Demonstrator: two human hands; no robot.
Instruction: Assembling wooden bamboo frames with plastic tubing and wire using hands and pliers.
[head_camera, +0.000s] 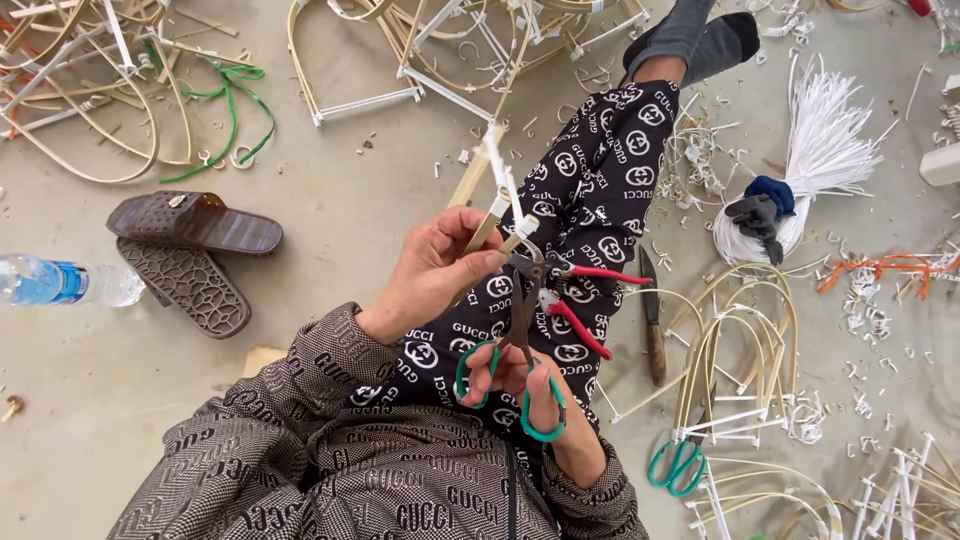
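Bamboo strip (478, 178) wrapped in white cord, frame centre, pinched at lower end by left hand (437, 268), fingers closed. Green-handled scissors (522, 330) gripped in right hand (525, 385), blades at wrap. Red-handled pliers (585, 300) at 3 o'clock on lap; brown sandals (190, 255) at 9 o'clock.

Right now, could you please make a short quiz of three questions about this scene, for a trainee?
1. True or false: the right hand holds green-handled scissors.
2. What does the left hand hold? A) a bamboo strip wrapped in white B) the water bottle C) a sandal
3. What colour are the handles of the pliers lying on the leg?

Key: 1 true; 2 A, the bamboo strip; 3 red.
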